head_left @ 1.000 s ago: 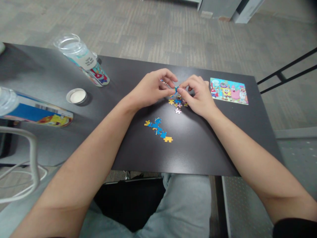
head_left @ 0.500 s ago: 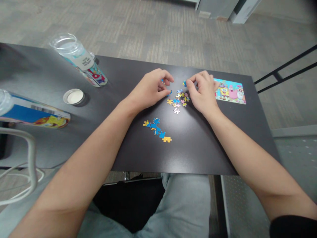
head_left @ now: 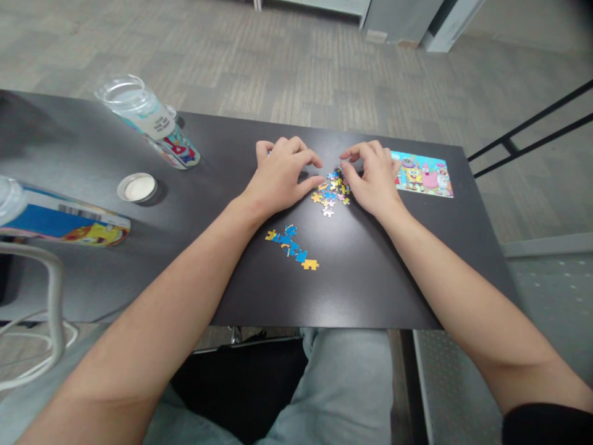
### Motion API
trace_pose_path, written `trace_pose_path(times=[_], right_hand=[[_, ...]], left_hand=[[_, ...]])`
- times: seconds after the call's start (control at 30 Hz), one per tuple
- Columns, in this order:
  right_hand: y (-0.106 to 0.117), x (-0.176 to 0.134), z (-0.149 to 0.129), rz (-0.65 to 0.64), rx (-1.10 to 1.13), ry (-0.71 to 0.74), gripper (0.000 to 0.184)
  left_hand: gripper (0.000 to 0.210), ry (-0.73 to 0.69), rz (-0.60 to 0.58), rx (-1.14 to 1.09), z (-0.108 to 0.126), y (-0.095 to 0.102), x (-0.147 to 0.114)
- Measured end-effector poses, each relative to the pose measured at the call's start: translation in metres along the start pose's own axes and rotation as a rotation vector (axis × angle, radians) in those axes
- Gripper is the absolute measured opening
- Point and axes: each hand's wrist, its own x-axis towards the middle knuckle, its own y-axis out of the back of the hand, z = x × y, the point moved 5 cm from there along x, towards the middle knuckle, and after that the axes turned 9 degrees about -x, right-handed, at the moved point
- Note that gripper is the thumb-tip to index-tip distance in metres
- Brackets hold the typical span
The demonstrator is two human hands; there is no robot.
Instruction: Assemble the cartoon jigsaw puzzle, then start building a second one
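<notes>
Holds both hands about the pile [head_left: 330, 195] of puzzle pieces, low over the table [head_left: 361, 272], likely to have every piece within easy reach of the fingertips. Poses the left hand [head_left: 281, 178] just left of the pile, thumb and forefinger spread, showing nothing between their tips, perhaps to reach in without covering much. Cannot tell whether its outer fingers grip anything. Poses the right hand [head_left: 374, 184] just right of the pile, bending thumb and forefinger toward each other; cannot tell whether pinching a piece or merely hovering near one. Has a group [head_left: 285, 238] of blue and yellow pieces lying apart from the pile, on the body's side, probably to stop the two lots from mixing. Has the card [head_left: 424, 176] flat and picture side up, right of the pile, presumably to be glanced at; hides its left end partly behind the right hand. Has a tube [head_left: 157, 127], a second tube [head_left: 69, 215] and a lid [head_left: 138, 187] well left of the pile, maybe to leave elbow room.
</notes>
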Motion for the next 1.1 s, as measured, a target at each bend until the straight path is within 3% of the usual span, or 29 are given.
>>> trace_pose_path(times=[0.17,0.43,0.67,0.87,1.0,1.1], right_hand=[[0.007,-0.001,-0.016,-0.095,0.011,0.098,0.027],[0.006,0.0,-0.017,-0.118,0.017,0.082,0.025],[0.005,0.001,-0.016,-0.119,0.025,0.071,0.028],[0.0,0.002,-0.012,-0.128,0.082,0.042,0.033],[0.0,0.002,-0.011,-0.124,0.099,0.034,0.031],[0.0,0.002,-0.01,-0.112,0.109,0.036,0.029]], left_hand=[[0.046,0.045,0.011,0.093,-0.005,0.009,-0.002],[0.026,-0.017,-0.085,0.089,-0.004,0.015,-0.001],[0.026,0.105,0.049,0.105,-0.011,0.024,0.002],[0.052,0.238,0.016,0.175,0.001,0.017,0.0],[0.061,0.223,-0.018,0.166,0.01,0.008,-0.002],[0.06,0.207,0.001,0.149,0.006,0.014,-0.001]])
